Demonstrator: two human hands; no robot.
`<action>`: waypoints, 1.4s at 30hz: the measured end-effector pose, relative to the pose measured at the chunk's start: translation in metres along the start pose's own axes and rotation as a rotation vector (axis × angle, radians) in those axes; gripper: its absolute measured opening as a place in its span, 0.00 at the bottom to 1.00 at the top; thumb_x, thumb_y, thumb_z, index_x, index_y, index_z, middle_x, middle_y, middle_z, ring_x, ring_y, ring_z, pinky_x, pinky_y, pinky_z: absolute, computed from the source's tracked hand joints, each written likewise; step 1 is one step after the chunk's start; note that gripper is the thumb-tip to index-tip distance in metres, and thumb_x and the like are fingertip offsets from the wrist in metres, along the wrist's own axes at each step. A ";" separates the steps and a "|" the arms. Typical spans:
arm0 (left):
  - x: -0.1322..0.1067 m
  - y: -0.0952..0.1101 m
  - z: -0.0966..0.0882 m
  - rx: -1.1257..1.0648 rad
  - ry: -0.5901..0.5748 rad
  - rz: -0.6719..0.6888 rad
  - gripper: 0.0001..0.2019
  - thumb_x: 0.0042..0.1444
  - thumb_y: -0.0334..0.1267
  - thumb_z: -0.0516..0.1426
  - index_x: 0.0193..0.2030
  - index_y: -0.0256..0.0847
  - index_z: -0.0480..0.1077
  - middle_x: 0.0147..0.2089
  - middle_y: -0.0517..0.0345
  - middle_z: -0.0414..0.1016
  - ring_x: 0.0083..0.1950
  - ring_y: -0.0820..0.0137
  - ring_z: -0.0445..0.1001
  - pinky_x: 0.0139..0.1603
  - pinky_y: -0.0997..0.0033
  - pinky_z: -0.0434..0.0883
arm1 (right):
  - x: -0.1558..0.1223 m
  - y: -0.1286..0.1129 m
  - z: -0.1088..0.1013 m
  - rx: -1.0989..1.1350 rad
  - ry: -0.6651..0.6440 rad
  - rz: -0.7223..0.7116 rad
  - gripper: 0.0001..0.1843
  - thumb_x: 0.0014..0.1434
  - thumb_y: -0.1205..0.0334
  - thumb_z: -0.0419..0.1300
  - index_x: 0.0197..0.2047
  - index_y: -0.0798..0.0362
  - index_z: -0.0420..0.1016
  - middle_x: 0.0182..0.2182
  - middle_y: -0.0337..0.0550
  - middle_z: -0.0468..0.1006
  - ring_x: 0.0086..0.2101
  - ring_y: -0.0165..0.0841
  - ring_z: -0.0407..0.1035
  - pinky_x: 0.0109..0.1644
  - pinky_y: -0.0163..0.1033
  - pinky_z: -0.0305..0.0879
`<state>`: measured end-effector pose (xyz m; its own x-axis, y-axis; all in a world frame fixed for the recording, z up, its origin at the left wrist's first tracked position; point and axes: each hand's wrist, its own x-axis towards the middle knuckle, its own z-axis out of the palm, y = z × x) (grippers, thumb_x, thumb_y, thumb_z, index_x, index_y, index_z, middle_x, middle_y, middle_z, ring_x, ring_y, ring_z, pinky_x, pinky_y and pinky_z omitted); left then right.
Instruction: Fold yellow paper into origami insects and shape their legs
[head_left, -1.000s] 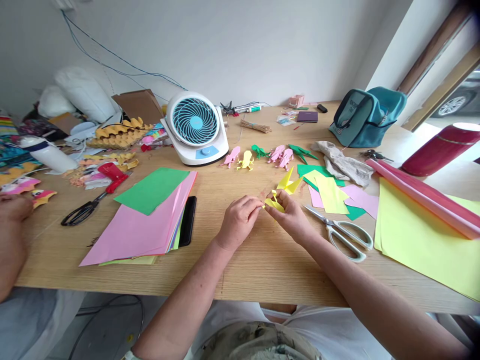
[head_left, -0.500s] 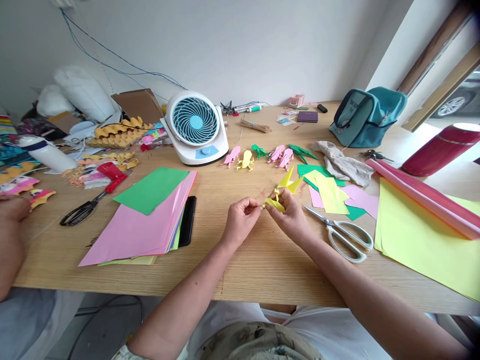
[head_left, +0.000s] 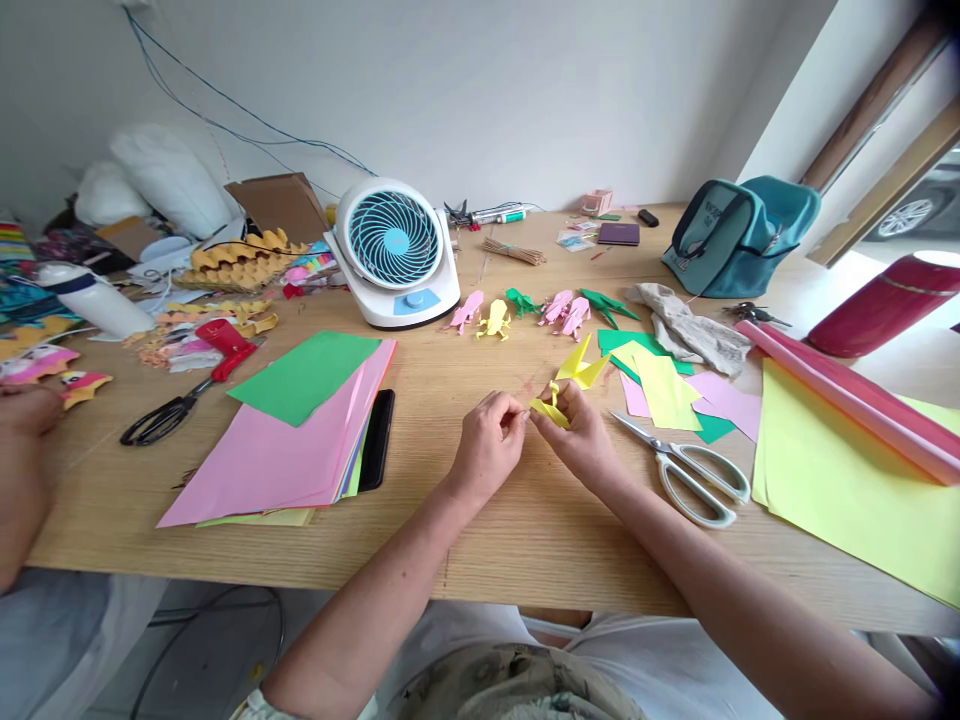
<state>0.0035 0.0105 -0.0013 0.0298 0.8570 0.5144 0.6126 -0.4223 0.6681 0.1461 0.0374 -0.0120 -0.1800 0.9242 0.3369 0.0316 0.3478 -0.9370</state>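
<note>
Both my hands meet over the middle of the wooden table (head_left: 525, 520), pinching a small folded yellow paper figure (head_left: 550, 410). My left hand (head_left: 491, 450) grips its left tip with closed fingers. My right hand (head_left: 581, 440) holds its right side, fingers curled round it. Just beyond lies a folded yellow paper piece (head_left: 581, 365). White-handled scissors (head_left: 694, 470) lie right of my right hand. A row of small pink, yellow and green folded paper figures (head_left: 540, 308) stands farther back.
A stack of pink and green paper sheets (head_left: 292, 430) over a black phone (head_left: 377, 440) lies left. Black scissors (head_left: 161, 420), a white-and-blue fan (head_left: 394, 250), a teal bag (head_left: 739, 235), large yellow sheets (head_left: 847, 470) and another person's hand (head_left: 26, 420) at far left.
My hands have stayed in place, closing slightly together on the yellow figure. The view shifted a little.
</note>
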 end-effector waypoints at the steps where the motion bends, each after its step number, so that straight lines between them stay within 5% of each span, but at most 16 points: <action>1: 0.000 0.000 0.000 0.018 -0.004 -0.015 0.07 0.59 0.30 0.54 0.30 0.40 0.65 0.30 0.58 0.71 0.33 0.71 0.69 0.36 0.73 0.65 | 0.000 0.001 0.000 -0.007 -0.002 0.006 0.10 0.56 0.61 0.61 0.36 0.48 0.61 0.31 0.36 0.66 0.32 0.31 0.64 0.35 0.37 0.63; 8: 0.005 -0.007 -0.003 -0.206 -0.201 -0.210 0.14 0.63 0.41 0.53 0.29 0.38 0.71 0.27 0.60 0.73 0.28 0.74 0.67 0.33 0.74 0.63 | 0.004 0.000 -0.004 0.045 -0.067 0.090 0.13 0.55 0.58 0.62 0.42 0.48 0.65 0.35 0.38 0.70 0.36 0.34 0.67 0.40 0.39 0.65; 14: 0.009 -0.007 -0.011 -0.304 -0.284 -0.220 0.15 0.61 0.45 0.55 0.30 0.37 0.74 0.25 0.60 0.73 0.27 0.74 0.66 0.30 0.75 0.63 | 0.006 -0.002 -0.009 0.151 -0.092 0.167 0.17 0.54 0.53 0.65 0.44 0.49 0.68 0.38 0.40 0.73 0.38 0.35 0.67 0.42 0.40 0.65; 18: 0.009 -0.003 -0.017 -0.356 -0.376 -0.157 0.12 0.62 0.43 0.54 0.39 0.38 0.75 0.36 0.55 0.78 0.36 0.71 0.74 0.38 0.74 0.69 | 0.007 -0.001 -0.013 0.227 -0.036 0.227 0.18 0.51 0.53 0.67 0.42 0.50 0.70 0.34 0.37 0.72 0.33 0.31 0.65 0.39 0.38 0.63; 25: 0.008 -0.008 -0.012 -0.272 -0.185 -0.100 0.04 0.59 0.37 0.58 0.38 0.40 0.73 0.33 0.59 0.76 0.32 0.74 0.72 0.34 0.76 0.68 | 0.006 -0.001 -0.018 0.276 -0.061 0.334 0.20 0.51 0.53 0.66 0.45 0.50 0.70 0.25 0.33 0.66 0.27 0.28 0.59 0.31 0.35 0.55; 32: 0.009 -0.005 -0.010 -0.219 -0.108 -0.006 0.03 0.58 0.34 0.58 0.34 0.39 0.73 0.33 0.59 0.72 0.32 0.75 0.68 0.33 0.77 0.65 | 0.002 -0.001 -0.013 0.256 -0.091 0.348 0.17 0.53 0.53 0.66 0.43 0.49 0.70 0.27 0.33 0.66 0.27 0.27 0.57 0.31 0.34 0.53; 38: 0.009 -0.006 -0.008 -0.357 -0.158 -0.233 0.05 0.57 0.37 0.58 0.32 0.38 0.71 0.27 0.62 0.69 0.28 0.76 0.65 0.30 0.77 0.63 | 0.002 0.001 -0.012 0.226 -0.062 0.277 0.17 0.53 0.52 0.66 0.43 0.49 0.70 0.33 0.35 0.69 0.32 0.29 0.60 0.35 0.35 0.57; 42: 0.008 -0.006 -0.006 -0.400 -0.128 -0.266 0.06 0.57 0.38 0.58 0.32 0.38 0.69 0.27 0.63 0.68 0.28 0.76 0.65 0.32 0.77 0.64 | 0.002 0.000 -0.011 0.180 -0.079 0.238 0.17 0.54 0.51 0.65 0.44 0.48 0.70 0.37 0.38 0.72 0.37 0.33 0.64 0.39 0.37 0.61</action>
<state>-0.0051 0.0181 0.0019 0.0257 0.9692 0.2449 0.2617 -0.2430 0.9341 0.1569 0.0409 -0.0100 -0.2644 0.9588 0.1044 -0.0914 0.0829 -0.9924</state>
